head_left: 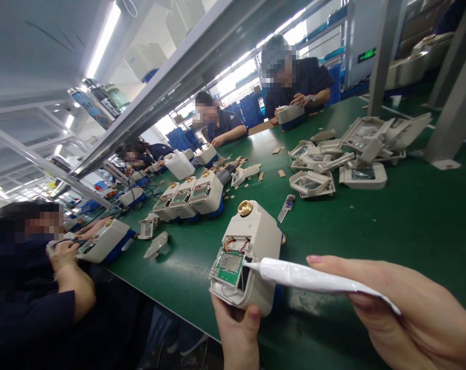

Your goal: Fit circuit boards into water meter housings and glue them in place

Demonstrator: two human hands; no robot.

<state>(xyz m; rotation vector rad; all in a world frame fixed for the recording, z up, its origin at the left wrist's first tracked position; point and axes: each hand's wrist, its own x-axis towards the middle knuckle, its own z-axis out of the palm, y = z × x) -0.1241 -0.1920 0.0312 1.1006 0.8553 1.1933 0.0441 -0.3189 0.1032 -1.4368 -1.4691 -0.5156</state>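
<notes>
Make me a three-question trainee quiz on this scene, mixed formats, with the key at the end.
1. True or false: the left hand holds the white tube.

2. Toward what does the tube's nozzle point?
A: the brass fitting
B: the circuit board
C: a ceiling light

3. Fill in: the bare tabletop is ____ in colour.

Key:
1. False; the right hand holds it, while the left hand grips the housing.
2. B
3. green
</notes>
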